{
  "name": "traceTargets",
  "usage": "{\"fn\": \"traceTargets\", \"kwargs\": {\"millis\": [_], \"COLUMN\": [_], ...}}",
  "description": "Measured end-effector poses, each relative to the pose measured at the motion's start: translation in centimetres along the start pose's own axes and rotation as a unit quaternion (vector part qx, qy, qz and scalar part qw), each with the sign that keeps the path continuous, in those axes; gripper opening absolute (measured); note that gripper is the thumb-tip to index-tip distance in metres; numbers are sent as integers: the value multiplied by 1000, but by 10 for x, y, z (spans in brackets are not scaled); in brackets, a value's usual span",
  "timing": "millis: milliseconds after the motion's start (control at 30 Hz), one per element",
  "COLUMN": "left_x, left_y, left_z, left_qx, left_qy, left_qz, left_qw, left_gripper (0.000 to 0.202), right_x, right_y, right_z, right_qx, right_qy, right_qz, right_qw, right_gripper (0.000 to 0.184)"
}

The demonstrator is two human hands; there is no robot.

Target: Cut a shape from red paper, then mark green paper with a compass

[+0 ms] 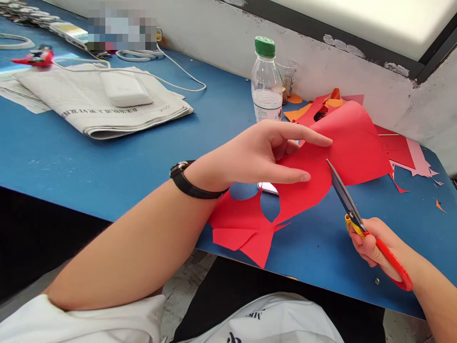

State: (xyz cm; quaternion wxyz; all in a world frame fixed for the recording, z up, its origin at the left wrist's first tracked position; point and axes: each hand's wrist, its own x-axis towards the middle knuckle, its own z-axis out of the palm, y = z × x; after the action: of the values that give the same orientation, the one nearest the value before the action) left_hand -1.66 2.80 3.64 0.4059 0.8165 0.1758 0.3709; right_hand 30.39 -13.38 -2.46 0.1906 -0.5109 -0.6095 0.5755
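A large sheet of red paper point(357, 147) with holes cut out of it lies on the blue table, its far right part curling up. My left hand point(266, 152) is over the paper, thumb and index finger spread apart, the other fingers partly hidden. In my right hand point(374, 243) are scissors point(348, 202) with red and yellow handles. Their blades look closed, and the tip points at the paper's edge beside my left fingertips. Through a hole in the paper shows part of a phone-like object point(268, 188).
Behind my left hand stands a plastic bottle point(267, 85) with a green cap. Red, orange and pink paper scraps point(419, 157) lie at the back right. Folded newspaper point(107, 116) with a white box point(124, 88) on it and a white cable point(178, 78) occupy the left.
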Motion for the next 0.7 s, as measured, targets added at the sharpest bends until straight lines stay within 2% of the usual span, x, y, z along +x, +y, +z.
{"fn": "traceTargets", "kwargs": {"millis": [200,400,700], "left_x": [2,1,-1], "left_y": [6,6,7], "left_z": [3,5,10], "left_qx": [-38,-70,-106], "left_qy": [-33,-29,-35], "left_qz": [-6,-10,-33], "left_qw": [999,997,993], "left_gripper": [50,50,51], "right_x": [-1,-1,-2], "right_y": [-4,-10,-11], "right_z": [0,2,6], "right_qx": [10,0,15], "right_qy": [-14,-2,8], "right_qz": [27,26,25], "right_qw": [999,1000,1000], "right_gripper": [74,64,70]}}
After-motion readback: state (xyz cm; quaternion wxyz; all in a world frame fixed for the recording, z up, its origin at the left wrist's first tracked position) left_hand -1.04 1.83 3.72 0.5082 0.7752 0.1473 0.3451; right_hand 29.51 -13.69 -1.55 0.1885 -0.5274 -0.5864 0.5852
